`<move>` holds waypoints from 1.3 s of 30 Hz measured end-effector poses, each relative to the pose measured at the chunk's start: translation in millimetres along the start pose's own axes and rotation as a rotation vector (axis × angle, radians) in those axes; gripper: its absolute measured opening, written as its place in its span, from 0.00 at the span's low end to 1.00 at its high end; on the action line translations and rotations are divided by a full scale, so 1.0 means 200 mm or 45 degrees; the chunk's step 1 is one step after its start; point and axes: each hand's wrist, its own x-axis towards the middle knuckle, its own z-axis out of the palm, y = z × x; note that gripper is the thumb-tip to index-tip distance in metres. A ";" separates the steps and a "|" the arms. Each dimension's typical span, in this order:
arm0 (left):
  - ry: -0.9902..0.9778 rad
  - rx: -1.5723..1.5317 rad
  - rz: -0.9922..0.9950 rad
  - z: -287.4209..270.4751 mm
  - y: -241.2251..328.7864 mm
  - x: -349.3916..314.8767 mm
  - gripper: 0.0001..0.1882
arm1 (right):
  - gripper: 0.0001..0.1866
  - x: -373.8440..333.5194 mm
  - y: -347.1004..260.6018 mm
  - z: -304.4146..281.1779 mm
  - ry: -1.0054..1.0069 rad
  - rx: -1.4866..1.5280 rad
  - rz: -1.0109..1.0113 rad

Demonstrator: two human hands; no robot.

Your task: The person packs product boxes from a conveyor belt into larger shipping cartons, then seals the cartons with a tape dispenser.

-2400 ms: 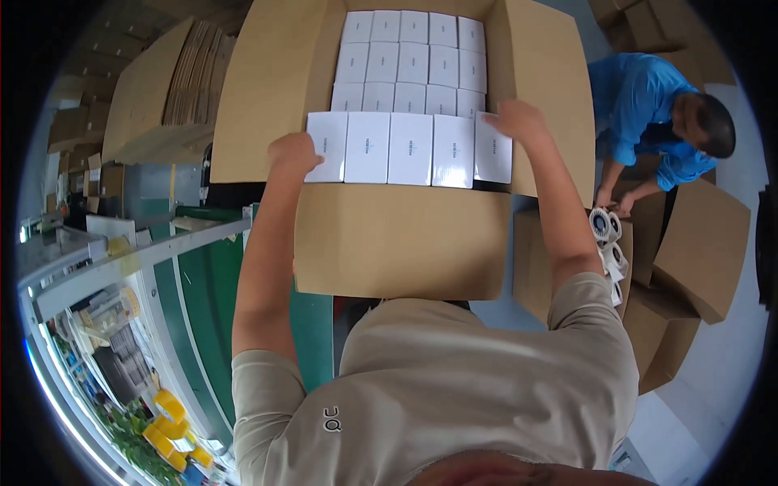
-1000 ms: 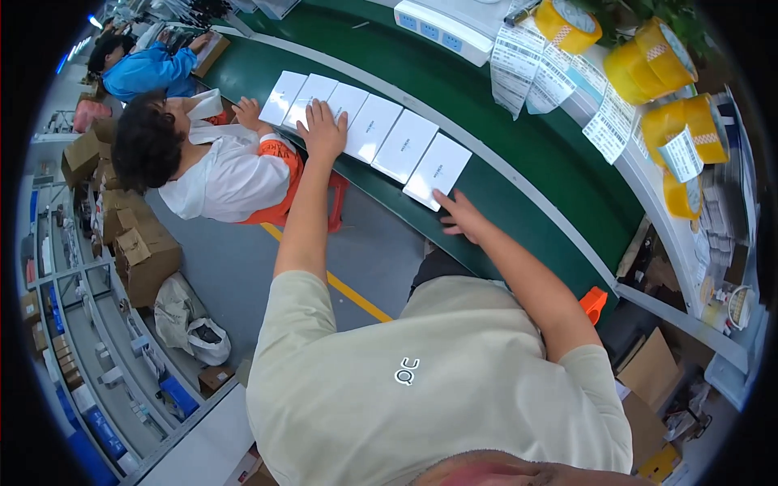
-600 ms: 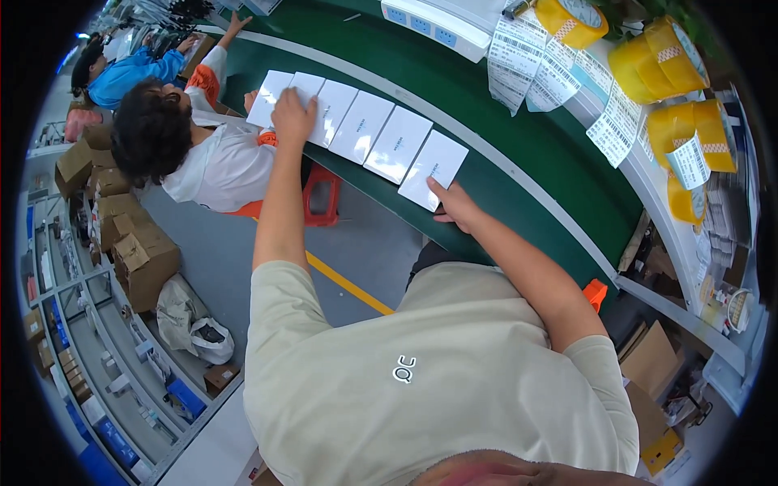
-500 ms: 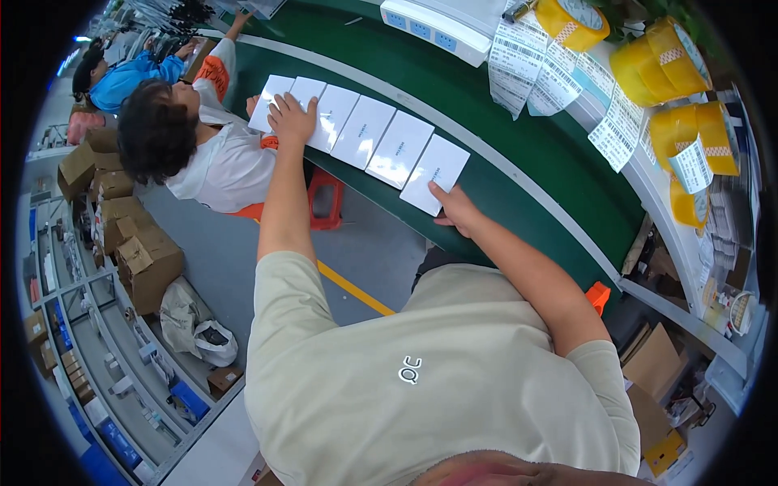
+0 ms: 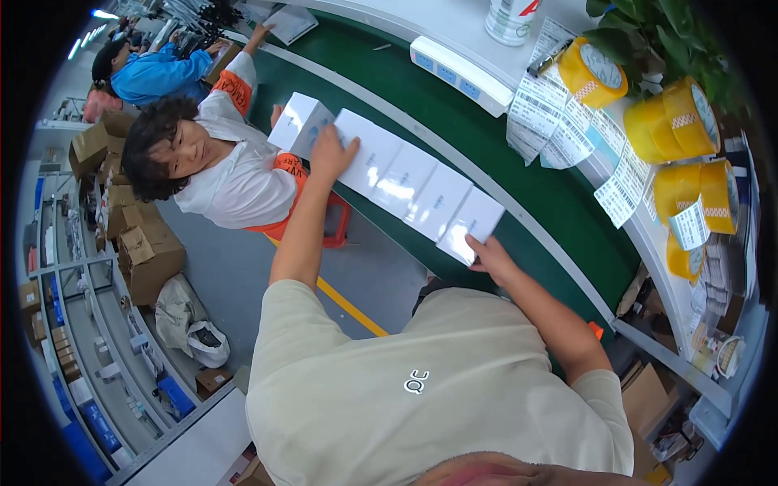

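Note:
A row of flat white boxes (image 5: 401, 174) lies side by side on the green bench. At the row's left end my left hand (image 5: 331, 158) holds the edge box, thumb over its top and fingers partly hidden at its side. My right hand (image 5: 492, 261) grips the rightmost white box (image 5: 474, 220) by its near corner, thumb on top and fingers out of sight below. Left of my left hand, a separate white box or stack (image 5: 301, 123) shows a tall side. A co-worker's hand (image 5: 276, 115) is beside it.
A green bench (image 5: 559, 198) with a pale rail (image 5: 454, 146) runs behind the boxes. A power strip (image 5: 458, 73), label sheets (image 5: 567, 134) and yellow tape rolls (image 5: 673, 121) sit on the white shelf. The co-worker (image 5: 235, 154) sits at left, near cartons (image 5: 150, 251).
The leftmost white box now stands apart from the row, showing its side. My left hand has gone from lying spread on the boxes to the row's left end. The view has shifted.

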 end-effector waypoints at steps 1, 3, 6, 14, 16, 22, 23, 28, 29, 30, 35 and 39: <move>0.002 0.002 -0.001 -0.02 0.08 -0.02 0.35 | 0.31 -0.07 0.04 -0.06 0.012 -0.006 0.008; -0.325 -0.062 -0.184 -0.08 0.25 -0.08 0.35 | 0.32 -0.19 0.11 -0.20 0.121 -0.055 0.046; -0.340 -0.159 -0.097 0.05 0.42 -0.27 0.36 | 0.37 -0.34 0.35 -0.52 0.300 -0.005 0.030; -0.995 -0.956 0.215 0.72 0.92 -0.86 0.45 | 0.47 -0.86 1.00 -1.17 0.674 0.490 -0.183; -1.097 -1.188 0.212 0.83 0.91 -0.92 0.50 | 0.46 -0.90 1.05 -1.20 0.717 0.483 -0.135; -1.161 -0.727 0.039 0.61 0.92 -1.01 0.50 | 0.44 -0.86 1.04 -1.24 0.855 0.310 -0.082; -1.117 -0.673 0.057 0.58 0.92 -1.01 0.51 | 0.43 -0.88 1.02 -1.22 0.888 0.282 -0.153; -1.100 -0.641 0.110 0.30 1.00 -1.08 0.44 | 0.39 -1.30 0.99 -1.00 1.184 0.328 -0.494; -1.027 -0.688 0.111 0.29 0.96 -1.10 0.37 | 0.34 -1.39 0.94 -0.97 1.144 0.340 -0.473; -0.864 -0.802 0.189 0.35 0.89 -1.11 0.33 | 0.31 -1.50 0.85 -0.89 1.158 0.379 -0.539; -0.919 -1.378 0.136 0.32 0.84 -1.00 0.26 | 0.29 -2.04 1.00 -0.80 1.486 0.270 -0.676; -0.956 -1.668 -0.043 -0.10 1.85 -1.41 0.40 | 0.33 -2.63 1.47 -0.64 1.845 0.479 -0.847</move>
